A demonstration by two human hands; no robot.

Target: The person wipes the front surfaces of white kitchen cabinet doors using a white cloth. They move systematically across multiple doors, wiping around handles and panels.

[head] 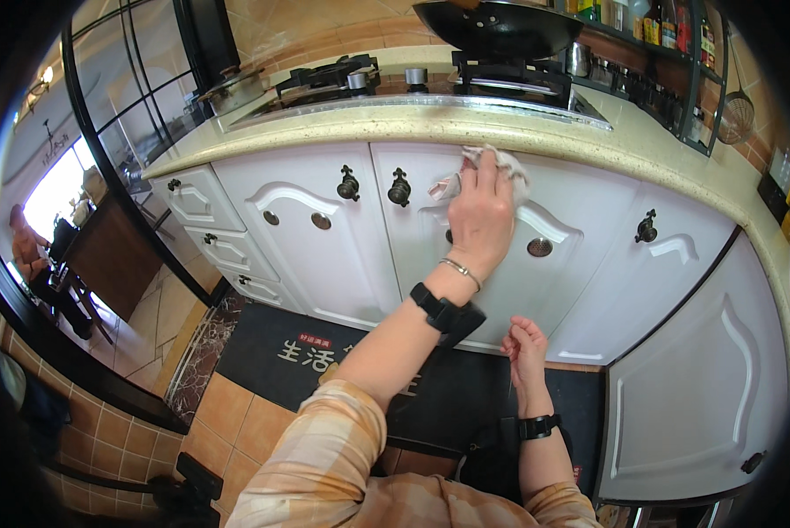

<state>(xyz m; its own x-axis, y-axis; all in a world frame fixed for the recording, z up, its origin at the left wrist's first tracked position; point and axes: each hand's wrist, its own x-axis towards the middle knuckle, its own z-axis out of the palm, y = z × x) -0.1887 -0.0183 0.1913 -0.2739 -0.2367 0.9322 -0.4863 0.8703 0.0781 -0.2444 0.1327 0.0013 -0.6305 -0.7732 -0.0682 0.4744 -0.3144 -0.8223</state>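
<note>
My left hand (482,214) presses a crumpled white cloth (515,178) with reddish marks against the top of a white cabinet door (428,264), just under the countertop's front edge. The fingers lie over the cloth and hide part of it. A dark metal door knob (399,187) is left of the cloth, and a round perforated vent (539,247) lies below and to its right. Lower down, my right hand (525,343) hangs in front of the cabinets with its fingers curled in and nothing visible in them.
Above is a pale stone countertop (342,142) with a gas hob (408,84), a black wok (500,30) and a lidded pot (233,92). A rack (688,66) of bottles stands right. A grey cabinet door (685,396) is nearby. Beyond the doorway stands a person (35,257).
</note>
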